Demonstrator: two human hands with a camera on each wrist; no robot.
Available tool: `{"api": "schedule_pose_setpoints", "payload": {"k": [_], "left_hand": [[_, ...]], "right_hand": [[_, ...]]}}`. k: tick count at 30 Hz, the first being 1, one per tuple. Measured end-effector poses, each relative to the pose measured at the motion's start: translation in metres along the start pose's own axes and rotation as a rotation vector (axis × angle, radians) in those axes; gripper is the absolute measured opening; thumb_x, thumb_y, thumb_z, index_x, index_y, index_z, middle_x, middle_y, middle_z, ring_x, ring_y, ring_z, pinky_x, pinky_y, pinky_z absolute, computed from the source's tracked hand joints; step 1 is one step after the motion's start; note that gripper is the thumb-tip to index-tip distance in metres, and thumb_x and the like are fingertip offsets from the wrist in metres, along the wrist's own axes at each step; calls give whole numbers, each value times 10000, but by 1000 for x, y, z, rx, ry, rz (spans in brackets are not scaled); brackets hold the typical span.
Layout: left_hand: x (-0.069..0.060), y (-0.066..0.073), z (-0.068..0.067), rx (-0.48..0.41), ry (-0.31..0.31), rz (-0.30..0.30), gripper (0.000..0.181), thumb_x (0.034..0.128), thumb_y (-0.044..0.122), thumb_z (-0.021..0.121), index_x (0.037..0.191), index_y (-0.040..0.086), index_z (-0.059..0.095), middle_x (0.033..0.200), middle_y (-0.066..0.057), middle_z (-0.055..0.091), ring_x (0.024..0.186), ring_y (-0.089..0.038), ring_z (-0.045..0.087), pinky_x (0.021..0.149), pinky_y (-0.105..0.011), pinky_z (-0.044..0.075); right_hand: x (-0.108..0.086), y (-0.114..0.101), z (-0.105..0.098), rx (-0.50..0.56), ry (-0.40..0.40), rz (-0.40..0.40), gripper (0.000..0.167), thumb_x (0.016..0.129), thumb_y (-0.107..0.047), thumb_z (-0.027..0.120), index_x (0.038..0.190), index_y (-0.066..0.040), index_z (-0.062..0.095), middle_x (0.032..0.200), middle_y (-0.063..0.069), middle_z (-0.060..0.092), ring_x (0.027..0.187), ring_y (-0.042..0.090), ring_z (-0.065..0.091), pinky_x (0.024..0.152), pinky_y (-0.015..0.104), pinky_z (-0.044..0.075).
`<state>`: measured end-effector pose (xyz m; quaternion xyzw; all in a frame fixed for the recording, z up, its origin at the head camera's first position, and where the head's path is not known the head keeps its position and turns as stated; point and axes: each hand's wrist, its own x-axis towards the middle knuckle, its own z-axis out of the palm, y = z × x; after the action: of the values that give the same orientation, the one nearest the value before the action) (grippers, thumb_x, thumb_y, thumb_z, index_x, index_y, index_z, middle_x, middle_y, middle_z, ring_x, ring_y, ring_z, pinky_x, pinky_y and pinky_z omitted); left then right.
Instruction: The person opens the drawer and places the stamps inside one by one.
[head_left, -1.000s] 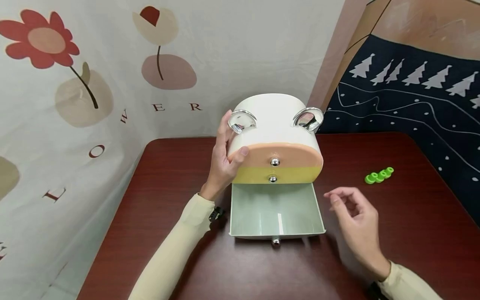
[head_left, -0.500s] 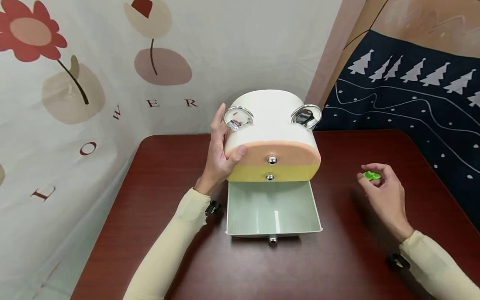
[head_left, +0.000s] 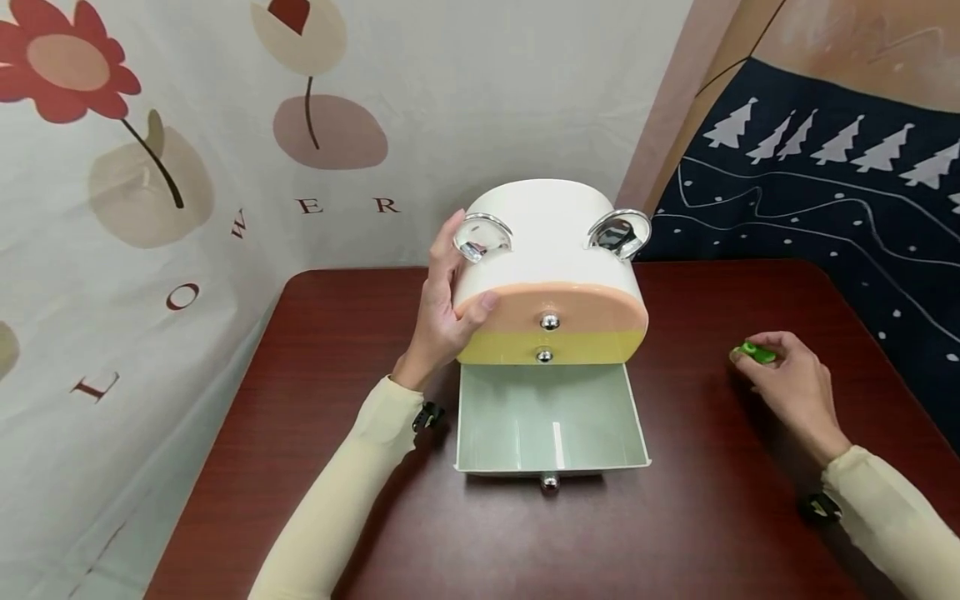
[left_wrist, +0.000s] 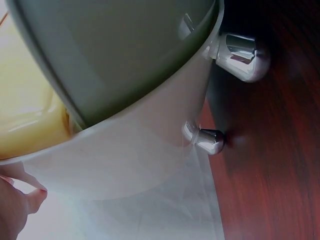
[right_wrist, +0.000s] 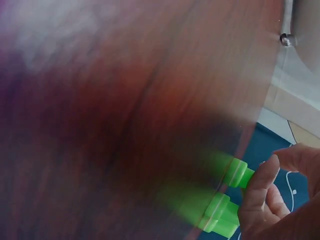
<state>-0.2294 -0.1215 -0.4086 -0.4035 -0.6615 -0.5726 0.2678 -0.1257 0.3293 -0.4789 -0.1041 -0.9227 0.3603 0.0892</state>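
A small white drawer box (head_left: 551, 208) stands on the table with silver ear-like rings at its upper sides. Its orange drawer (head_left: 592, 308) and yellow drawer (head_left: 585, 347) are closed, while the pale green bottom drawer (head_left: 547, 417) is pulled out with nothing in it. My left hand (head_left: 442, 312) grips the box's left side, thumb on the front edge. To the right of the box, my right hand (head_left: 791, 379) pinches a small stepped green plastic piece (right_wrist: 242, 172) between thumb and fingers. Another green piece (right_wrist: 220, 215) sits beside it, partly covered by the fingers.
The dark red-brown table (head_left: 337, 358) has its back edge against a pale flower-print cloth (head_left: 465, 83). A navy cloth with white trees (head_left: 810, 192) hangs at the right. Silver feet (left_wrist: 245, 57) support the box.
My right hand has moved right and away from the open drawer to the green pieces and closed its fingers on them. The left hand stays on the box.
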Motion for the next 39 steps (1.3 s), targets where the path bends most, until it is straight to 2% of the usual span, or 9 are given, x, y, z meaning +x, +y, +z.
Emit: {"api": "schedule_pose_setpoints", "payload": {"k": [7, 11, 18, 23, 25, 28, 34, 39], "left_hand": [[0, 3, 0, -16, -2, -32, 965, 1030, 513, 658, 1666, -37, 185, 1366, -250, 628, 1279, -336, 565, 1046, -422, 452], [0, 4, 1, -23, -11, -42, 981, 1029, 524, 664, 1671, -29, 172, 1376, -253, 623, 1270, -341, 572, 1040, -422, 460], [0, 2, 4, -32, -14, -44, 989, 1026, 532, 666, 1675, -23, 168, 1384, -248, 613, 1248, -327, 589, 1025, -424, 474], [-1, 2, 2, -23, -10, -56, 973, 1022, 517, 667, 1679, -7, 175, 1420, -235, 593, 1269, -329, 586, 1043, -437, 470], [-2, 2, 1, -23, -9, -58, 970, 1022, 513, 665, 1679, -7, 175, 1432, -234, 587, 1276, -329, 583, 1049, -439, 466], [-3, 3, -1, -30, -12, -56, 967, 1025, 502, 665, 1677, -13, 170, 1426, -243, 587, 1280, -334, 580, 1051, -440, 464], [-2, 3, -1, -43, -12, -53, 976, 1025, 510, 669, 1678, -14, 169, 1387, -259, 599, 1223, -326, 600, 1018, -419, 477], [-2, 2, 0, -40, -19, -56, 982, 1025, 521, 671, 1681, -5, 165, 1366, -257, 611, 1184, -316, 616, 990, -407, 491]], "right_hand": [[2, 2, 1, 2, 4, -24, 323, 1053, -242, 725, 1252, 10, 697, 1029, 237, 778, 646, 62, 694, 554, 206, 547], [0, 3, 0, -8, -4, -32, 289, 1047, -241, 744, 1204, 0, 710, 978, 205, 794, 634, 34, 689, 550, 207, 538], [-10, 4, -2, -29, 9, -114, 232, 1036, -227, 765, 1158, -31, 741, 968, 188, 798, 619, 27, 669, 536, 211, 488], [-16, -3, 3, -45, 60, -141, 225, 1019, -264, 788, 1138, -72, 782, 1048, 194, 804, 677, -83, 606, 608, 246, 422], [-19, -8, 5, -36, 86, -152, 225, 1014, -283, 797, 1131, -91, 791, 1053, 173, 809, 717, -121, 578, 641, 237, 413], [-25, -21, 7, 5, 121, -173, 215, 1007, -294, 813, 1131, -118, 796, 1008, 96, 813, 764, -100, 581, 671, 193, 422], [-43, -55, 10, 148, 172, -238, 189, 960, -171, 867, 1132, -117, 812, 966, -121, 767, 821, -23, 650, 705, 107, 460], [-60, -85, 14, 272, 163, -299, 225, 911, -28, 885, 1113, -82, 801, 1042, -94, 784, 832, 34, 687, 719, 105, 498]]}}
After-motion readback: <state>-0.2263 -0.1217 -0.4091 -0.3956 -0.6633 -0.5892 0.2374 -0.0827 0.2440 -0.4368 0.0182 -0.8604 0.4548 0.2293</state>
